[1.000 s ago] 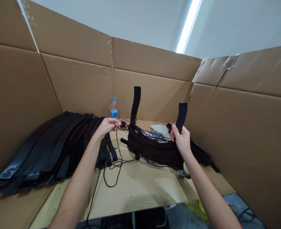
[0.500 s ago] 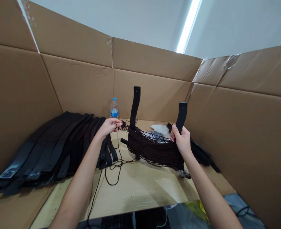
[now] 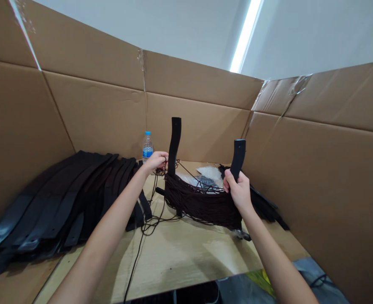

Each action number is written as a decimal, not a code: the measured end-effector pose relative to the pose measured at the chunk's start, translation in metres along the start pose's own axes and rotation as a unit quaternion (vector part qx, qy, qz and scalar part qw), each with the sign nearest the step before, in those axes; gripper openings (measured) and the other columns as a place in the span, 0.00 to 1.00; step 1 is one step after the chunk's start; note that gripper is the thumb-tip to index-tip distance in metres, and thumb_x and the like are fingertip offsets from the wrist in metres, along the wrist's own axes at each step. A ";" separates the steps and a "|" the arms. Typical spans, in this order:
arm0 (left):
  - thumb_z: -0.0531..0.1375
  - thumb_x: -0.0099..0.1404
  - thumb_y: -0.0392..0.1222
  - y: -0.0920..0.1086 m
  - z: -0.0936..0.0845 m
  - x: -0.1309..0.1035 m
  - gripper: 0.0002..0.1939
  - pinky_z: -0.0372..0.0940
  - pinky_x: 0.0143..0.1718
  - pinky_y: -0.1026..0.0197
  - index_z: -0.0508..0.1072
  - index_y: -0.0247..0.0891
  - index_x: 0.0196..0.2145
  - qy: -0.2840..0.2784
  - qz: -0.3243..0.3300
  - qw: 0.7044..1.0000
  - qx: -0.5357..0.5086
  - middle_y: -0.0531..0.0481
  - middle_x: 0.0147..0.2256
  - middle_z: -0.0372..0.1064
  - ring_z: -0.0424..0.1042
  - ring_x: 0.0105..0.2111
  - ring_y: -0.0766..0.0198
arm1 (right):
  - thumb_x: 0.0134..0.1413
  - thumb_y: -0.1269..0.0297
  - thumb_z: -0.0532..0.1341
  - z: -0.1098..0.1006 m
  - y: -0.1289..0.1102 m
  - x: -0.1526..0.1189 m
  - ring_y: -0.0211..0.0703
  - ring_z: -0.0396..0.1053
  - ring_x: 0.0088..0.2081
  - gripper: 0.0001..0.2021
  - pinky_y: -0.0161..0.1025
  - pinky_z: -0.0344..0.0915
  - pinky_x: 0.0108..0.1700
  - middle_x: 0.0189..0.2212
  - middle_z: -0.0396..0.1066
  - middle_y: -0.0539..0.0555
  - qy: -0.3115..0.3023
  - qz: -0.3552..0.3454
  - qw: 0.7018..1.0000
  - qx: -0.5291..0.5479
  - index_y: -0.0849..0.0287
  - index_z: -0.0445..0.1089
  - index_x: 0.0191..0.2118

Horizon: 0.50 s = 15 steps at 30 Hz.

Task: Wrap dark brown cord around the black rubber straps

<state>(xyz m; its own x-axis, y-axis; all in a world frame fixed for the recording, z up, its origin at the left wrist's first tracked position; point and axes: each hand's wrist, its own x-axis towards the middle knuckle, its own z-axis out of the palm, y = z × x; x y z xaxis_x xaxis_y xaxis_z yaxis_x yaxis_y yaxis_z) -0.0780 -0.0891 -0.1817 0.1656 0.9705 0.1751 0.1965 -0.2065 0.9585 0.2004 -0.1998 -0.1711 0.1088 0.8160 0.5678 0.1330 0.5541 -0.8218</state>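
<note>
Over the light wooden tabletop (image 3: 202,266): you've got the wound cord (image 3: 202,204) right of centre, a thick dark bundle wrapped between two black uprights. Can't tell how much of its weight is on the table.
Left upright (image 3: 174,143): pokes up well clear of the wraps, with a slight curve to it.
Right upright (image 3: 238,154): sticks up too, from the end nearest your right arm.
Your right hand (image 3: 239,192): wrapped round the right upright, thumb toward you, just above the cord.
Your left hand (image 3: 159,160): fingers pinched on the loose cord (image 3: 138,251), just beside the left upright.
Loose cord: hangs from your fingers, makes messy loops on the wood and runs down past the front edge.
Black strips (image 3: 75,190): big overlapping pile on your left, long and curved.
Bottle (image 3: 147,148): blue cap, upright behind your left hand, near the back wall.
Clear plastic (image 3: 210,173): crumpled up behind the wound cord.
Cardboard (image 3: 195,122): tall brown walls at the back and both sides, clear tape on the seams.
</note>
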 end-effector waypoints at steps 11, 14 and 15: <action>0.63 0.50 0.38 0.036 -0.017 -0.022 0.06 0.45 0.13 0.70 0.71 0.33 0.27 0.070 0.042 0.993 -0.083 0.57 0.16 0.60 0.44 0.09 0.79 | 0.45 0.40 0.63 0.001 -0.003 0.000 0.29 0.52 0.13 0.25 0.31 0.50 0.15 0.11 0.55 0.42 0.002 0.010 1.000 0.009 0.56 0.56 0.20; 0.63 0.50 0.38 0.037 -0.016 -0.024 0.06 0.49 0.14 0.69 0.71 0.33 0.27 0.071 0.040 0.993 -0.089 0.58 0.16 0.60 0.44 0.09 0.80 | 0.45 0.40 0.63 0.001 -0.003 0.000 0.29 0.52 0.13 0.26 0.30 0.50 0.15 0.11 0.55 0.43 0.000 0.007 1.000 0.011 0.57 0.56 0.20; 0.63 0.50 0.38 0.037 -0.016 -0.025 0.06 0.51 0.15 0.69 0.71 0.33 0.27 0.071 0.040 0.993 -0.091 0.58 0.16 0.60 0.44 0.09 0.80 | 0.45 0.40 0.63 0.001 -0.003 0.000 0.29 0.52 0.13 0.26 0.30 0.50 0.15 0.11 0.55 0.43 0.000 0.006 1.000 0.012 0.57 0.56 0.20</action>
<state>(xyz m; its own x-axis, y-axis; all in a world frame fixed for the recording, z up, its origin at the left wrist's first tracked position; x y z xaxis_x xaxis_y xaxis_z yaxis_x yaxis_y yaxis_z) -0.0906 -0.1188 -0.1473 0.0337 0.9625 0.2691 0.0078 -0.2695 0.9630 0.1987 -0.2010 -0.1686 0.1100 0.8228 0.5576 0.1083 0.5477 -0.8296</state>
